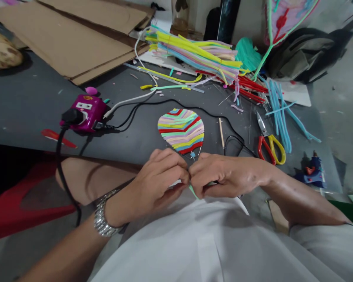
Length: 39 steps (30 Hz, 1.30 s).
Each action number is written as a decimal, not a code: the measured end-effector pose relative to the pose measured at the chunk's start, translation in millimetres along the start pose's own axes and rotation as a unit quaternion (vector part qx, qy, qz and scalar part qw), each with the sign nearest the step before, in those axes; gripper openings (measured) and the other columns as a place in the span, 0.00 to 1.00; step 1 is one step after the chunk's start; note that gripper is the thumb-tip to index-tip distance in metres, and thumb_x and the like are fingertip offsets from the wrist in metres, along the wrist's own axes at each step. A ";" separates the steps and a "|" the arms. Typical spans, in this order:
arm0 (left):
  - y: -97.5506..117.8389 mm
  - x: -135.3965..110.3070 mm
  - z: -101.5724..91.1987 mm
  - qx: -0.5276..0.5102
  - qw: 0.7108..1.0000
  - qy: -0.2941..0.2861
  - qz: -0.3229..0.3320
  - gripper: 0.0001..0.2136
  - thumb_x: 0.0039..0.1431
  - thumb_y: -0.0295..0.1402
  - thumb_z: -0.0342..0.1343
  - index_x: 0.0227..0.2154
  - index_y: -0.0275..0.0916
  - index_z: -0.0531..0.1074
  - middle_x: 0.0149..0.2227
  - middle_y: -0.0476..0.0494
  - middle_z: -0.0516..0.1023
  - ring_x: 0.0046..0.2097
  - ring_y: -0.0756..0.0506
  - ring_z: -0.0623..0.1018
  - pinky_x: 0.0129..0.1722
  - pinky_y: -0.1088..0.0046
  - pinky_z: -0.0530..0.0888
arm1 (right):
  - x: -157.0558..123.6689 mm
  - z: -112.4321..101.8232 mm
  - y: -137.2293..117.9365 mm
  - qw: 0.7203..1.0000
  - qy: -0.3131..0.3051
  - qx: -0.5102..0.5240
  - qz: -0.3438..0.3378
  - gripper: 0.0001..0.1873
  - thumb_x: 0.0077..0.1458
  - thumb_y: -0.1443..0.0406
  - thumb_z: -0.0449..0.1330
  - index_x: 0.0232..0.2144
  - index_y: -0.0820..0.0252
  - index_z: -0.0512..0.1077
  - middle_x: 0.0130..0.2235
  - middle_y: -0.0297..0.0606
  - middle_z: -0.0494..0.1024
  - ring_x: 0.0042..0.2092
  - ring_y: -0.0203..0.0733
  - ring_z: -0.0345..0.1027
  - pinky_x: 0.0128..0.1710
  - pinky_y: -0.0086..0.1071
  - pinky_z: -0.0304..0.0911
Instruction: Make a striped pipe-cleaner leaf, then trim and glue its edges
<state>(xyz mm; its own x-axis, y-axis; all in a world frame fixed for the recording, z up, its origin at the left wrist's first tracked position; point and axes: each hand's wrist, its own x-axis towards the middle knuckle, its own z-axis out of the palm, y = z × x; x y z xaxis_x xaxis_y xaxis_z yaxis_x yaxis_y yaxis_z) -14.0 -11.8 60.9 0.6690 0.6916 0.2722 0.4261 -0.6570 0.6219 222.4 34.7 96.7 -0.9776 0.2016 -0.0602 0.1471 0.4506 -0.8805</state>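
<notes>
A balloon-shaped panel [181, 131] striped with red, yellow, blue, lilac and mint pipe cleaners sits over the near edge of the grey worktop [129, 147]; whether it rests on that surface I cannot tell. Its narrow end points at the person, and there wire ends converge at a small pale-blue twist [193, 155]. Just below the panel, the left hand [161, 178] and the right hand [220, 176] meet, thumbs and fingertips drawn together in a pinch on a mint-green pipe cleaner [194, 192], whose tail pokes out beneath; the fingers hide exactly how it runs. A silver wristwatch [104, 215] circles the left wrist. Just right of the panel lies a thin wooden stick [221, 133], then farther right scissors [270, 147] with one red and one yellow handle, and beyond those a blue glue gun [313, 172]. Well to the panel's left is a purple power socket [86, 111] with a black plug [73, 116] in it. On the panel's far side lies a thick bundle of pipe cleaners [194, 49], mostly yellow, pink and blue on show, while brown cardboard sheets [73, 39] spread to its far left.
</notes>
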 end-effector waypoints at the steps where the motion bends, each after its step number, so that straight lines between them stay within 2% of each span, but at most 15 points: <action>1: -1.3 -0.4 1.3 0.003 1.000 0.001 -0.010 0.07 0.67 0.28 0.52 0.32 0.43 0.71 0.37 0.46 0.78 0.40 0.44 0.74 0.39 0.63 0.64 | -1.8 1.0 -0.5 1.000 0.011 -0.011 0.004 0.10 0.62 0.74 0.56 0.31 0.57 0.71 0.35 0.33 0.76 0.38 0.35 0.67 0.44 0.31 0.59; 4: -10.7 -0.4 5.7 0.007 0.999 0.035 -0.041 0.09 0.67 0.30 0.51 0.31 0.42 0.72 0.36 0.45 0.77 0.39 0.44 0.73 0.40 0.63 0.66 | -7.3 2.2 6.4 0.992 0.096 -0.071 0.044 0.09 0.64 0.73 0.55 0.34 0.57 0.72 0.37 0.35 0.77 0.41 0.37 0.69 0.44 0.33 0.57; 7: -24.5 2.5 10.9 0.009 0.995 0.066 -0.070 0.07 0.67 0.29 0.52 0.33 0.42 0.72 0.37 0.44 0.77 0.41 0.43 0.73 0.42 0.62 0.67 | -8.8 -0.8 29.7 0.967 0.206 -0.123 0.082 0.06 0.63 0.71 0.58 0.35 0.58 0.73 0.36 0.35 0.78 0.40 0.39 0.70 0.44 0.33 0.57; 10: -36.9 8.2 17.6 0.029 0.990 0.098 -0.097 0.06 0.66 0.28 0.53 0.33 0.41 0.72 0.38 0.43 0.77 0.42 0.42 0.74 0.44 0.61 0.68 | -5.2 -6.1 60.2 0.958 0.252 -0.111 0.086 0.04 0.61 0.70 0.61 0.33 0.59 0.74 0.35 0.37 0.79 0.38 0.39 0.71 0.42 0.32 0.60; 13: -46.1 14.1 24.6 0.045 0.984 0.124 -0.123 0.04 0.65 0.29 0.54 0.33 0.41 0.72 0.38 0.44 0.77 0.43 0.42 0.74 0.46 0.61 0.69 | -0.4 -9.3 81.8 0.955 0.262 -0.095 0.105 0.03 0.61 0.68 0.62 0.33 0.60 0.75 0.35 0.37 0.79 0.39 0.40 0.71 0.41 0.32 0.61; 16: -52.4 17.9 30.9 0.050 0.981 0.122 -0.145 0.04 0.64 0.28 0.55 0.32 0.41 0.72 0.37 0.44 0.77 0.43 0.42 0.74 0.46 0.61 0.69 | 1.4 -9.3 88.5 0.952 0.258 -0.116 0.118 0.03 0.61 0.68 0.63 0.34 0.60 0.76 0.36 0.37 0.80 0.40 0.40 0.71 0.42 0.32 0.60; 21: -55.9 20.9 36.1 0.068 0.980 0.113 -0.148 0.05 0.63 0.28 0.56 0.31 0.41 0.71 0.36 0.45 0.76 0.43 0.42 0.74 0.45 0.61 0.69 | 1.1 -7.9 85.9 0.951 0.249 -0.133 0.125 0.02 0.61 0.68 0.63 0.35 0.59 0.77 0.38 0.38 0.81 0.42 0.41 0.72 0.44 0.33 0.58; 27: -52.7 22.5 34.8 0.102 0.977 0.101 -0.157 0.05 0.61 0.27 0.56 0.30 0.41 0.71 0.35 0.44 0.77 0.43 0.41 0.74 0.42 0.61 0.68 | 4.2 -5.5 86.5 0.936 0.275 -0.168 0.141 0.03 0.58 0.70 0.65 0.31 0.60 0.75 0.34 0.37 0.80 0.39 0.41 0.71 0.41 0.32 0.56; 39: -49.5 22.4 38.9 0.130 0.975 0.098 -0.152 0.03 0.60 0.28 0.57 0.31 0.41 0.72 0.36 0.44 0.76 0.42 0.40 0.72 0.42 0.61 0.66 | 5.5 -2.7 81.6 0.929 0.263 -0.187 0.182 0.05 0.54 0.73 0.62 0.29 0.60 0.73 0.32 0.35 0.77 0.36 0.39 0.68 0.40 0.32 0.52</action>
<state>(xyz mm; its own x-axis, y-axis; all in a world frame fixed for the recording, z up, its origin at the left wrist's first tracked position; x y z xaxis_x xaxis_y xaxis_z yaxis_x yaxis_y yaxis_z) 3.6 24.6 7.7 0.3689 0.8940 0.2545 0.7435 -0.4481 0.4963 229.5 74.9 25.8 -0.6595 0.7517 0.0027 0.5911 0.5209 -0.6158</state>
